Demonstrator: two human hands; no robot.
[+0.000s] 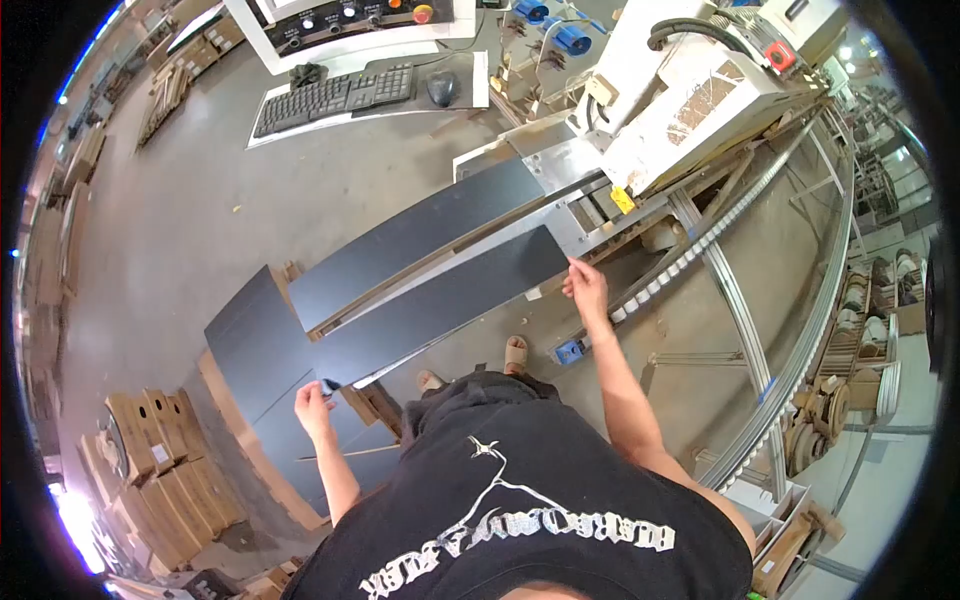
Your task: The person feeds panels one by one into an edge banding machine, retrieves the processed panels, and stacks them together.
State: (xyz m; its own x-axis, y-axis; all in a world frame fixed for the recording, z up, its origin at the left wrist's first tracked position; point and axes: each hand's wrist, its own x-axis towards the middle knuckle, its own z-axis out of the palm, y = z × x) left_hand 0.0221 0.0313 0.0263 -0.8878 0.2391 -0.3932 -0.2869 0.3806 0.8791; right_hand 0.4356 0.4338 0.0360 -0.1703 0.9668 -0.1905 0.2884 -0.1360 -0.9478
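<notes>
A long dark panel lies in front of me, running from lower left to upper right. My right hand is at its right end, fingers closed at the corner edge. My left hand is by its left end, fingers bent together around a small dark item that I cannot make out. Beyond it lies a second dark panel, parallel, with a gap between the two. More dark panels are stacked at the left.
A white machine with a roller conveyor rail stands at the right. A keyboard and mouse rest on a shelf at the top. Cardboard packs are at lower left. A blue device sits near my feet.
</notes>
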